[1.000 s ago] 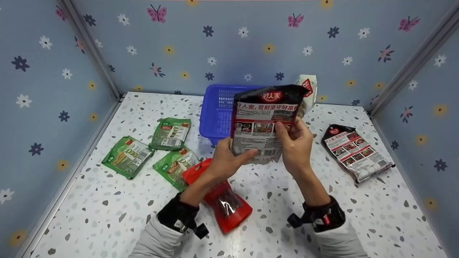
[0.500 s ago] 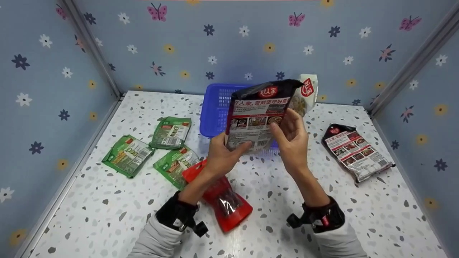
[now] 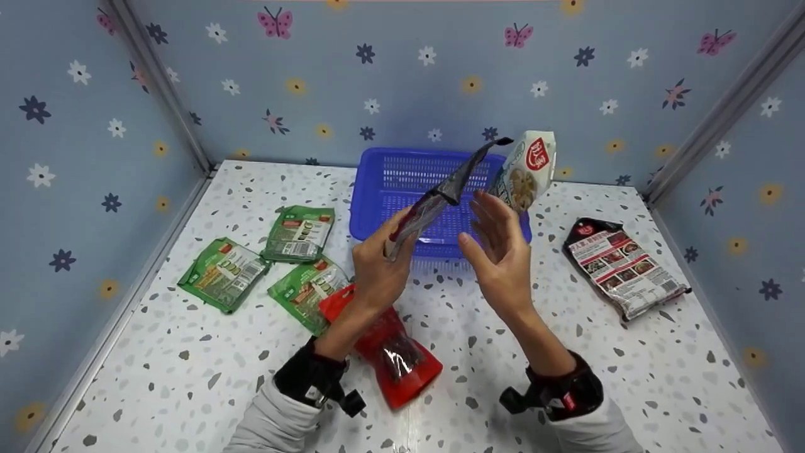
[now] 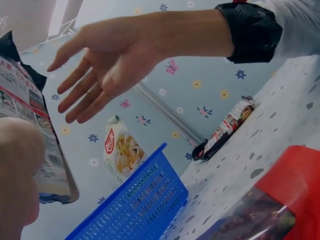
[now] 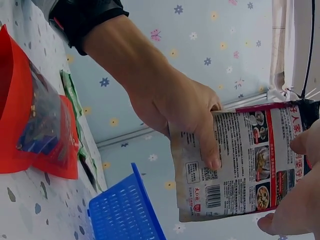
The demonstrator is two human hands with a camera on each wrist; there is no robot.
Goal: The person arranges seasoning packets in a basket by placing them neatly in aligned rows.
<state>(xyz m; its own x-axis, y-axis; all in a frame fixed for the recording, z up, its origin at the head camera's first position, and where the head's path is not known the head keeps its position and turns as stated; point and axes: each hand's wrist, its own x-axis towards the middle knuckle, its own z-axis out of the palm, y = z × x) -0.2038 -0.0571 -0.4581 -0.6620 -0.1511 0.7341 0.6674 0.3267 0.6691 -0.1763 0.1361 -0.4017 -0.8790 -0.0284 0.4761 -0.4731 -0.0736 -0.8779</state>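
Observation:
My left hand (image 3: 380, 270) grips a black, red and white food packet (image 3: 434, 204) by its lower end, above the front of the blue basket (image 3: 440, 248). The packet is seen nearly edge-on in the head view; its printed back (image 5: 240, 165) faces the right wrist camera, with the left thumb pressed on it. My right hand (image 3: 503, 264) is apart from the packet, fingers extended and palm turned toward it; the left wrist view also shows this gap. A white food packet (image 3: 528, 170) with a red label leans upright at the basket's right end.
Several green packets (image 3: 302, 234) lie on the speckled table (image 3: 490, 402) at left. A red pouch (image 3: 402, 362) with a clear window lies under my left forearm. Another black-and-white packet (image 3: 626, 267) lies at right. Flowered walls (image 3: 415, 82) enclose the back and sides.
The held packet has turned from facing the head camera to nearly edge-on and tilted right. My right hand has come off it. More of the basket and the white packet shows.

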